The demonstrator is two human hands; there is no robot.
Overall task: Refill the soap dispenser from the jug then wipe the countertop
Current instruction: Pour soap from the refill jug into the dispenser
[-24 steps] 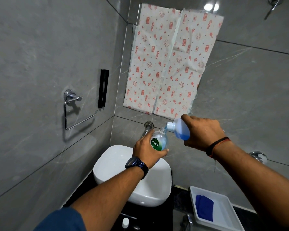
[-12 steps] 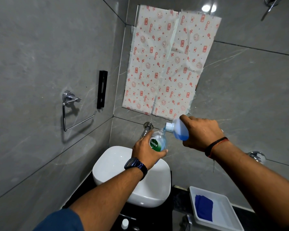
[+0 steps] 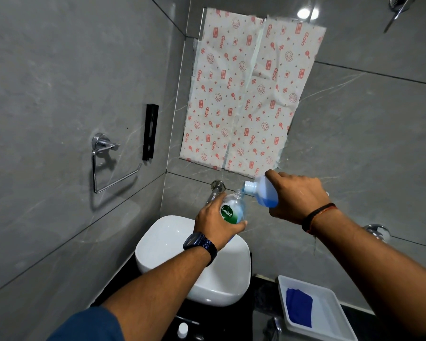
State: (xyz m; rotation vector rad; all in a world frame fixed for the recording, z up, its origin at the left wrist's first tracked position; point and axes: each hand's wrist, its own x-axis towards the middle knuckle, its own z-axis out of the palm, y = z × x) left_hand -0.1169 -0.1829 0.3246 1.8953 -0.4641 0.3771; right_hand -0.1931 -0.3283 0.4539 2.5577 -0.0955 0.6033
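My left hand (image 3: 214, 223) grips a clear soap dispenser bottle (image 3: 234, 210) with a green Dettol label, held above the white basin (image 3: 165, 242). My right hand (image 3: 295, 195) holds a translucent jug (image 3: 263, 193) with blue liquid, tipped so its white neck meets the bottle's open mouth. Blue liquid pools in the jug's lower side. A folded blue cloth (image 3: 299, 307) lies in a white tray (image 3: 330, 313) on the dark countertop (image 3: 261, 291) at lower right. A small white pump cap (image 3: 183, 329) lies on the counter below the basin.
A wall spout (image 3: 217, 189) sticks out just behind the bottle. A chrome towel ring (image 3: 106, 163) and a black bracket (image 3: 150, 131) hang on the left wall. Patterned paper (image 3: 246, 94) covers the mirror. A chrome knob (image 3: 376, 231) is on the right wall.
Both hands have stayed together with the jug tipped at the bottle's mouth. The view has shifted slightly; nothing was let go.
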